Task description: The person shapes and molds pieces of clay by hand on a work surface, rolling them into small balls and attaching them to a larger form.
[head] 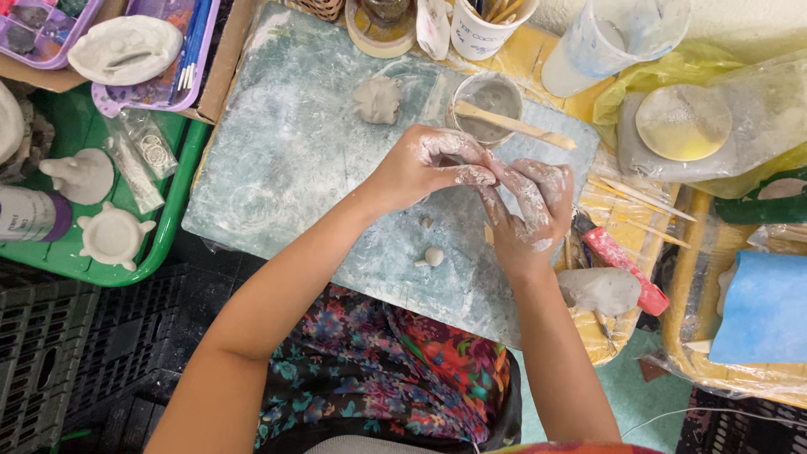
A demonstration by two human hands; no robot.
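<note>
Clay worked between two hands at frame centre.
A small grey clay piece (472, 174), mostly hidden, is pinched by the curled left hand (429, 168) and right hand (531, 210) above the smeared board (286, 151).

Small piece of grey clay (476, 174): pinched between the fingers of both hands, above the middle of the work board (286, 151). Most of it is hidden by the fingers; its shape cannot be determined. Left hand (424, 164): coated in pale clay residue, fingers curled around the piece from the left. Right hand (534, 206): likewise coated, fingers (504, 189) meeting the piece from the right, touching the left hand's fingertips.
</note>
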